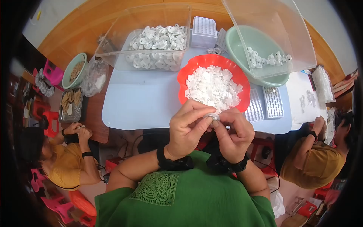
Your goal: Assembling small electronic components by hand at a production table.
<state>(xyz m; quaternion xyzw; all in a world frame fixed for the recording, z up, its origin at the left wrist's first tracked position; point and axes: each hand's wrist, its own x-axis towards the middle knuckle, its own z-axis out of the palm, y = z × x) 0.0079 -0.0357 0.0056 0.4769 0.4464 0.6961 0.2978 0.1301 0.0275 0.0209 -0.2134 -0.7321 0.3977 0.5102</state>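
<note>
Just in front of the red scalloped bowl (244, 77), my left hand (188, 126) and my right hand (236, 135) meet fingertip to fingertip. Between thumbs and fingers they pinch a small round white plastic part (213, 117); its far side is hidden by the fingers. Small flat white plastic pieces (213, 86) are heaped in the bowl. Behind and to the left, a clear plastic bin (113, 56) holds many round white plastic parts (160, 43).
A green basin (236, 41) with a clear bin (272, 26) tilted over it stands back right. Trays of small round pieces (273, 102) lie beside the bowl on the light blue tabletop (140, 100). People work at left (64, 162) and right (315, 162).
</note>
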